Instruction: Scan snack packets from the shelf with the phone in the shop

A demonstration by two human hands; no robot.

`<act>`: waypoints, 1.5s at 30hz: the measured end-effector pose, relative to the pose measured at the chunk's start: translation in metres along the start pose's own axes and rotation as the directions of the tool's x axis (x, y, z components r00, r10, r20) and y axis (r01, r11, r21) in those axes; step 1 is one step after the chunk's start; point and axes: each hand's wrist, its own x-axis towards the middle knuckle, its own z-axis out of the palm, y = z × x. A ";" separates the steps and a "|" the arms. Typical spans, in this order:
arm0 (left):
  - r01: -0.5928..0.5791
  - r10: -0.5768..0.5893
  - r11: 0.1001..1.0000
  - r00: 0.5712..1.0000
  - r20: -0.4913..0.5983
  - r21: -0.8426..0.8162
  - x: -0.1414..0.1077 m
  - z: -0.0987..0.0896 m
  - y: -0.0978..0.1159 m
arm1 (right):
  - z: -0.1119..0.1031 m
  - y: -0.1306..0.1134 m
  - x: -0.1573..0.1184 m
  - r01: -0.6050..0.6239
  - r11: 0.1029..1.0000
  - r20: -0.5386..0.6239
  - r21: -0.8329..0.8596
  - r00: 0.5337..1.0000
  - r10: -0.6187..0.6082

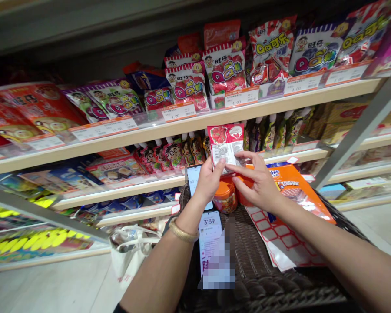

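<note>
A small red and white candy packet point(227, 142) is upright in front of the shelves, its printed back facing me. My left hand point(209, 180) grips its lower edge, thumb on the front. My right hand point(259, 184) has its fingers spread, with the fingertips at the packet's lower right. Below my hands is a dark woven basket point(247, 252). In it are a jar with an orange lid point(225, 195) and an orange wafer bag point(299, 189). Two phones lie on the left, the nearer phone point(210, 234) showing 3:39 and the farther phone point(194, 178) partly behind my left hand.
Gummy candy bags point(224, 67) line the upper shelf point(143, 132) above price tags. Spouted pouches point(174, 155) stand on the shelf below. A white cloth bag point(130, 248) rests on the floor at the left. A grey metal post point(361, 130) slants up on the right.
</note>
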 end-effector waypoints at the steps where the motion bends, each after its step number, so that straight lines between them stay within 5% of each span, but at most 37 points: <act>1: 0.001 -0.001 1.000 1.000 0.002 -0.011 0.000 0.000 0.000 | 0.000 0.000 0.000 0.002 1.000 0.001 0.000 1.000 -0.002; 27: 0.027 -0.046 0.985 0.993 -0.110 -0.168 0.002 0.005 0.002 | 0.000 -0.004 0.000 0.009 1.000 0.013 -0.008 1.000 -0.009; 45: 0.040 -0.057 0.980 0.995 -0.082 -0.196 0.000 0.006 0.006 | 0.000 -0.004 0.000 0.024 1.000 0.013 -0.012 1.000 -0.024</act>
